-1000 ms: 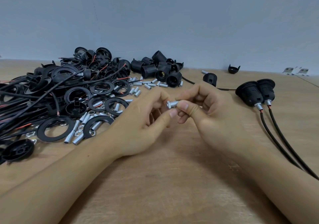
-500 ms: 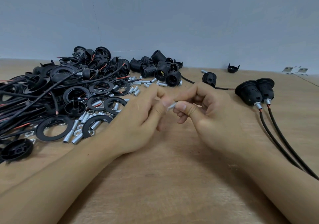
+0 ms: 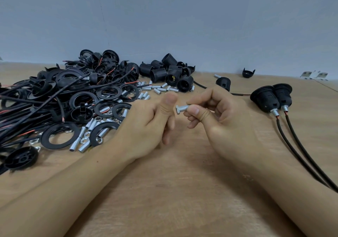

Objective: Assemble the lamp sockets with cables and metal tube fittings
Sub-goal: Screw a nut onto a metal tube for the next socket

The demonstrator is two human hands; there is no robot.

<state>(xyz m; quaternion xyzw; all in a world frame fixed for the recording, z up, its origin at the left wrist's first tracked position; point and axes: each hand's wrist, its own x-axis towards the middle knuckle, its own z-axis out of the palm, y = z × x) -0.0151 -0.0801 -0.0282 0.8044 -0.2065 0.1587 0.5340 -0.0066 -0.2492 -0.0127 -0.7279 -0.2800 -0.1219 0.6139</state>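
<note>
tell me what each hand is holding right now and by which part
The right hand pinches a metal tube fitting by its plain end; the nut end sticks out. The left hand holds nothing.

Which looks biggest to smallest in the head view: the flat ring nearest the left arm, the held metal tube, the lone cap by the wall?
1. Ring
2. Tube and cap look alike; the cap lies farther off, so unranked.

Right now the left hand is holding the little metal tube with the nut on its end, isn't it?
Not quite. The head view shows the right hand pinching the little metal tube with the nut on its end; the left hand holds nothing beside it.
</note>
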